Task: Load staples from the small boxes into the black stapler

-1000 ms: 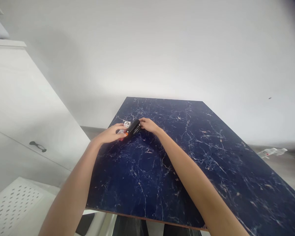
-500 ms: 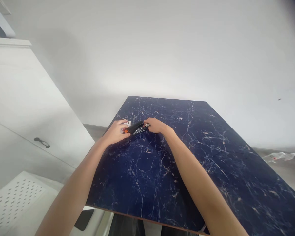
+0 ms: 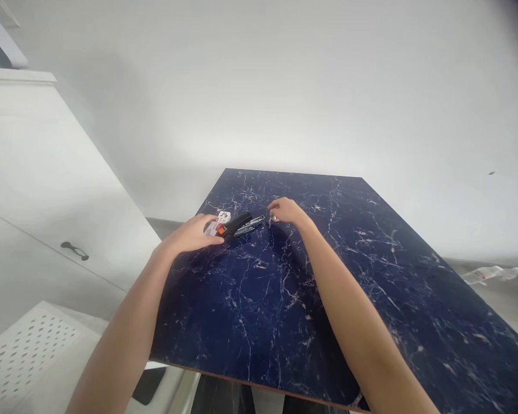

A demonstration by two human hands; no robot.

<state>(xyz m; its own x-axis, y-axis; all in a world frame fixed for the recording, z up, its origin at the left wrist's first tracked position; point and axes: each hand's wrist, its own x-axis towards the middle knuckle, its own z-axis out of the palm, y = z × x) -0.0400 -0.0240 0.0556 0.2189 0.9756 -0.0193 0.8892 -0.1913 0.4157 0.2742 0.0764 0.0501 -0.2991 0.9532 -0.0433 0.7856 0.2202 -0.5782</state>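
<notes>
Our black stapler (image 3: 237, 224) lies splayed toward ten o'clock on the blue marbled counter (image 3: 285, 322), a small printed box (image 3: 224, 217) at its nine. Our left hand's (image 3: 192, 234) fingers spread around both ends; we can't tell whether they grip. Our right hand (image 3: 286, 210), at the stapler's three o'clock, curls its fingers, contents unclear.

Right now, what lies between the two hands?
In the head view, a small box and black stapler at the left hand, then blue table before the right hand.

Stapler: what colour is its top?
The stapler's top is black; the head view shows it best.
</notes>
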